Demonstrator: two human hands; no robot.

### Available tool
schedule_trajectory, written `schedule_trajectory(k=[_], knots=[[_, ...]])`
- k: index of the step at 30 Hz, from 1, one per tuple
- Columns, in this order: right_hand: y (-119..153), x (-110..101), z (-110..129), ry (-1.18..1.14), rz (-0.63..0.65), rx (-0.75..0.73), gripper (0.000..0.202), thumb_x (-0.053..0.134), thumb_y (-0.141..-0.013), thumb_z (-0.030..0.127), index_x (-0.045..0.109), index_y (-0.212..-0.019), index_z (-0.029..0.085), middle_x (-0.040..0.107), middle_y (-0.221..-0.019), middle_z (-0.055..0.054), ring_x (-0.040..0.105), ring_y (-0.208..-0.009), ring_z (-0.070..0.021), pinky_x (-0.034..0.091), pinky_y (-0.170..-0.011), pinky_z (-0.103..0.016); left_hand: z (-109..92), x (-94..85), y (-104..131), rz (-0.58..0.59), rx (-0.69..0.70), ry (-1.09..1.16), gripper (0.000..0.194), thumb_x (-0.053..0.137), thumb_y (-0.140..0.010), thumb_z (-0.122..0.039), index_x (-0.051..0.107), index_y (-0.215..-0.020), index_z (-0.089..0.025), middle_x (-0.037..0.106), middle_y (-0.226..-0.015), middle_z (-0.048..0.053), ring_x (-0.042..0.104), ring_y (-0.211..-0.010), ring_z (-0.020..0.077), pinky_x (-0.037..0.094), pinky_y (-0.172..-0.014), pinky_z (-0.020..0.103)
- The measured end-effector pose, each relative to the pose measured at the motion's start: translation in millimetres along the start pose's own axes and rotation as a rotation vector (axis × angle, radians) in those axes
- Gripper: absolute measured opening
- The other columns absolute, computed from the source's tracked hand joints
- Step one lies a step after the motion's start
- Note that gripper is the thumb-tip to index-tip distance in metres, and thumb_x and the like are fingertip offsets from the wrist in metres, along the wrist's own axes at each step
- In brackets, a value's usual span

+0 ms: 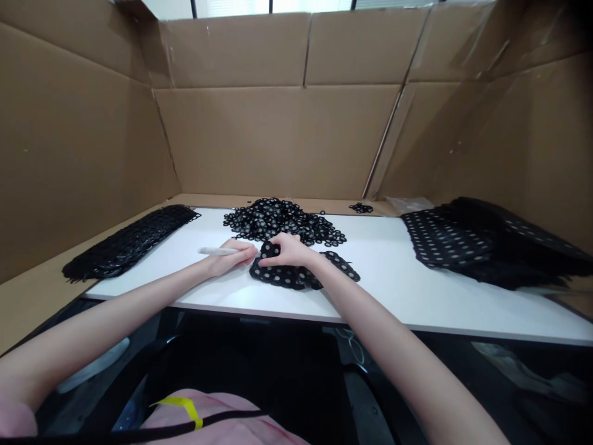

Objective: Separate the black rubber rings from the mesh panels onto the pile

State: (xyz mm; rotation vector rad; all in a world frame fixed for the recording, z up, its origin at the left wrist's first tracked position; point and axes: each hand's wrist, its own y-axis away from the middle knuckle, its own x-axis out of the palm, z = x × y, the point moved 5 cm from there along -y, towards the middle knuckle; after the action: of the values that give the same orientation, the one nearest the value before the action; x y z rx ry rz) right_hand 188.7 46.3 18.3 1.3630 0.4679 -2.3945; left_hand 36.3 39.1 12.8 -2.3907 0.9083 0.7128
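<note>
A black piece with pale round dots (282, 276) lies on the white table (370, 303), close to its front edge. My left hand (231, 256) is closed round a white pen-like tool (215, 251), whose tip end points right at the piece's left part. From the right, my right hand (290, 250) pinches a raised bit of the dotted piece between thumb and fingers. Part of the piece shows to the right of my right wrist. Just behind both hands rises a heap of small black rings (278, 216).
A long stack of black netted strips (134, 241) lies at the left. Dark dotted sheets (477, 241) are piled at the right. A few loose rings (361, 208) lie at the back. Cardboard walls (278, 136) enclose the table's back and sides.
</note>
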Motion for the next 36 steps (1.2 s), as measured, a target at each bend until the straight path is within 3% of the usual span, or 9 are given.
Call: schedule_trajectory(k=[7, 14, 22, 28, 36], knots=[[-1.7, 0.6, 2.8, -0.06, 0.044, -0.052, 0.036, 0.071, -0.065, 0.048, 0.054, -0.06, 0.016, 0.048, -0.059, 0.005, 0.049, -0.067, -0.014, 0.029, -0.08, -0.033, 2.9, -1.4, 4.1, -0.061, -0.129, 0.176, 0.051, 0.048, -0.086, -0.046, 0.044, -0.047, -0.014, 0.034, -0.044, -0.002, 0.031, -0.047, 0.0087, 0.019, -0.05, 0.028], [0.8, 1.3, 3.7, -0.064, 0.029, -0.071, 0.04, 0.069, -0.065, 0.051, 0.052, -0.058, 0.016, 0.046, -0.056, 0.006, 0.049, -0.066, -0.0134, 0.027, -0.081, -0.033, 0.7, 0.7, 3.6, -0.046, -0.1, 0.158, 0.051, 0.048, -0.087, -0.047, 0.043, -0.048, -0.014, 0.036, -0.045, -0.001, 0.032, -0.049, 0.0086, 0.021, -0.05, 0.027], [-2.0, 3.2, 4.7, -0.006, 0.027, -0.096, 0.043, 0.068, -0.065, 0.053, 0.044, -0.057, 0.017, 0.044, -0.058, 0.005, 0.046, -0.067, -0.0144, 0.027, -0.08, -0.033, 4.6, 1.6, 0.5, 0.052, -0.126, 0.164, 0.05, 0.05, -0.086, -0.044, 0.04, -0.047, -0.015, 0.034, -0.043, -0.002, 0.029, -0.046, 0.008, 0.02, -0.048, 0.027], [-1.7, 3.3, 8.4, -0.028, 0.037, -0.155, 0.038, 0.068, -0.065, 0.05, 0.05, -0.058, 0.017, 0.044, -0.057, 0.006, 0.047, -0.067, -0.0138, 0.025, -0.08, -0.032, 8.0, 3.7, -1.7, 0.123, -0.171, 0.227, 0.052, 0.053, -0.085, -0.043, 0.039, -0.043, -0.015, 0.032, -0.038, -0.002, 0.028, -0.041, 0.0073, 0.017, -0.045, 0.028], [0.3, 1.1, 8.5, 0.0, 0.037, -0.063, 0.039, 0.068, -0.065, 0.05, 0.05, -0.058, 0.016, 0.045, -0.057, 0.006, 0.049, -0.065, -0.0136, 0.027, -0.082, -0.034, 7.0, 2.8, 1.0, 0.063, -0.13, 0.154, 0.048, 0.05, -0.087, -0.044, 0.044, -0.049, -0.014, 0.036, -0.044, -0.002, 0.032, -0.047, 0.0085, 0.022, -0.049, 0.026]])
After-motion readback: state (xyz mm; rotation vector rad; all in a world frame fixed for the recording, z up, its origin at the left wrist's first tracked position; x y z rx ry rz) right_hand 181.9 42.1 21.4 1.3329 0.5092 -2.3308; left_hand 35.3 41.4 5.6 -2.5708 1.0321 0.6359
